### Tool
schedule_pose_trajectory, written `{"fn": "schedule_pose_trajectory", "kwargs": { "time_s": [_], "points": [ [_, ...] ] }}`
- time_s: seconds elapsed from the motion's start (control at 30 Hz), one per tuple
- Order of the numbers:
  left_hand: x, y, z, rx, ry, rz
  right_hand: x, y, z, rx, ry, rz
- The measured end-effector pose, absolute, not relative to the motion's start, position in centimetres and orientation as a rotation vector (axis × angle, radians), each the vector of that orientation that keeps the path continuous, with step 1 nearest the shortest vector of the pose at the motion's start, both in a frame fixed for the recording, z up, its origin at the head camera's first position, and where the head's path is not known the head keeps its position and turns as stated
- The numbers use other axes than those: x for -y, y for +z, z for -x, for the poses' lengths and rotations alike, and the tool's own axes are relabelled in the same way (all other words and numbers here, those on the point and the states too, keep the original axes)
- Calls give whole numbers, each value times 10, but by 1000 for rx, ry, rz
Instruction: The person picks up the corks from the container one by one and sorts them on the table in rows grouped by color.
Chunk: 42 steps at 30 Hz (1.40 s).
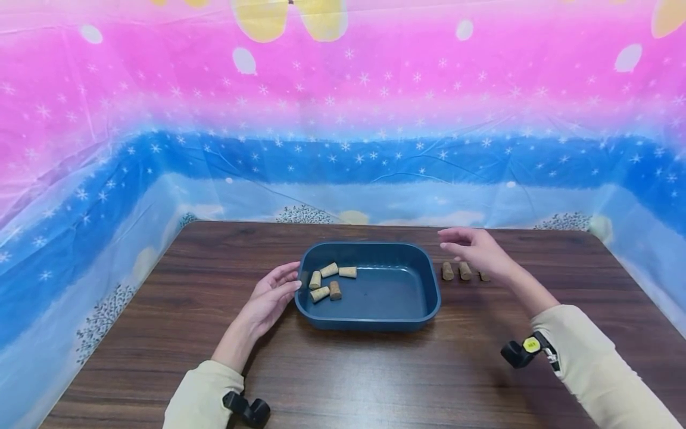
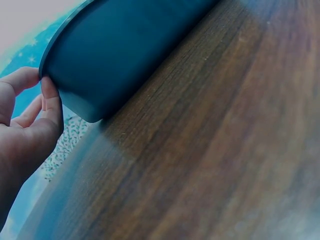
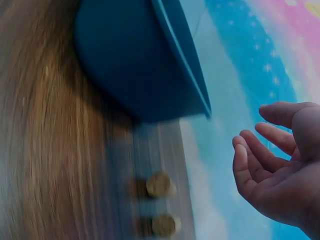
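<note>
A dark blue plastic basin (image 1: pixel 370 325) stands on the table, with several corks (image 1: pixel 320 294) lying in its left part. My left hand (image 1: pixel 272 298) holds the basin's left end, thumb and fingers at the rim; the left wrist view shows these fingers (image 2: pixel 50 95) against its edge. To the right of the basin, my right hand (image 1: pixel 479 253) hovers above a row of standing corks (image 1: pixel 447 271), its fingers loosely bent and nothing between them. Two of these corks (image 3: pixel 159 185) show in the right wrist view, below the raised hand (image 3: pixel 280 165). The hand partly hides the rightmost cork in the head view.
The dark wood-grain table (image 1: pixel 348 375) reaches back to a hanging pink and blue cloth (image 1: pixel 343 149) with snowflakes. Black camera mounts (image 1: pixel 248 410) sit on both wrists.
</note>
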State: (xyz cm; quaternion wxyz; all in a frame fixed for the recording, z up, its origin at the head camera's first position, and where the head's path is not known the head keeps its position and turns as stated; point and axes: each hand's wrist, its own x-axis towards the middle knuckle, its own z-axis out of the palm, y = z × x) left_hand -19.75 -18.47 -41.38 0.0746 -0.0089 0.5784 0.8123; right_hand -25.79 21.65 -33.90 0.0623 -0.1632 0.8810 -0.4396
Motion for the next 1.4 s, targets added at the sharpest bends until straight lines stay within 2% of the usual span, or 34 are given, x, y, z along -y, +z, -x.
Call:
{"fn": "schedule_pose_trajectory", "kwargs": {
  "time_s": [0.3,1.4],
  "points": [
    [181,-414,201,-1749,2411,16,-185,-345,255,-2517,-1467,526],
    [185,-413,197,-1749,2423,9,-66,-360,259,-2370,-1285,696]
  ]
}}
